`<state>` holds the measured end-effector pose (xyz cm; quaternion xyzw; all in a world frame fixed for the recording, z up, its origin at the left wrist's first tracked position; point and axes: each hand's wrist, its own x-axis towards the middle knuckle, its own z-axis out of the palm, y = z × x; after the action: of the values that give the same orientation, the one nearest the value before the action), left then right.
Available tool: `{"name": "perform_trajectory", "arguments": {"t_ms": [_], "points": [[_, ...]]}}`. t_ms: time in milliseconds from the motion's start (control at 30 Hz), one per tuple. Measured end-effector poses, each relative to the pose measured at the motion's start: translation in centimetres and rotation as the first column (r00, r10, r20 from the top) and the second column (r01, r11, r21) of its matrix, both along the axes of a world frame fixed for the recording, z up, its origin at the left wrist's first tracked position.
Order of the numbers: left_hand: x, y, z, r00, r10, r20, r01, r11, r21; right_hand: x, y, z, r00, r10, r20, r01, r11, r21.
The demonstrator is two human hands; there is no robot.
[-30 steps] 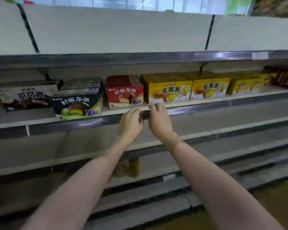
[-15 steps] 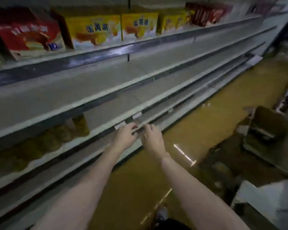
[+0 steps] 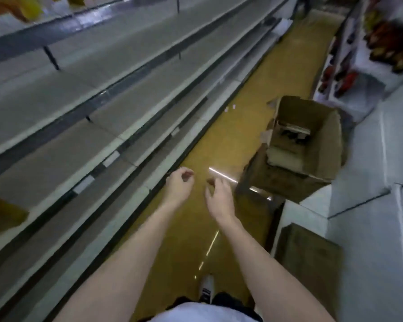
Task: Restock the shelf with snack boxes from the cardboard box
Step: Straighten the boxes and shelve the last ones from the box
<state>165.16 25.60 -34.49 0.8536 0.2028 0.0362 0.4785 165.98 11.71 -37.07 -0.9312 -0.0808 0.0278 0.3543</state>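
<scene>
Cardboard box: open brown corrugated carton (image 3: 305,145) on the yellow-brown aisle floor (image 3: 221,140), ahead and to the right of both hands, flaps up; its position beside the shelving suits short carries, in my judgement.
Box contents: blurred pale and dark shapes low inside; snack boxes cannot be confirmed.
Left hand: left hand (image 3: 178,185) held over the floor just beside the lowest shelf edge, fingers loosely curled, holding nothing.
Right hand: right hand (image 3: 219,197) near the left, closer to the carton, fingers loosely bent, holding nothing.
Shelving: long grey metal shelf tiers (image 3: 84,112) to the left of the hands, mostly bare; yellow packs (image 3: 30,6) blurred on the top tier, far up-left.
Step judged: both arms extended, apparently for a reach into the carton.
Risk: the upright flaps may snag a lifted pack.
</scene>
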Motion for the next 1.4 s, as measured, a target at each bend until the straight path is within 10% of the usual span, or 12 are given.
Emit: {"name": "perform_trajectory", "arguments": {"t_ms": [667, 1400], "points": [[28.5, -14.9, -3.4, 0.892, -0.449, -0.058, 0.447, 0.893, -0.043, 22.4, -15.7, -2.4, 0.863, -0.478, -0.165, 0.5, 0.856, 0.132], [64.6, -23.4, -6.5, 0.433, -0.884, -0.176, 0.9, 0.412, 0.144, 52.0, -21.3, -6.0, 0.568, -0.79, -0.23, 0.797, 0.598, -0.089]]}}
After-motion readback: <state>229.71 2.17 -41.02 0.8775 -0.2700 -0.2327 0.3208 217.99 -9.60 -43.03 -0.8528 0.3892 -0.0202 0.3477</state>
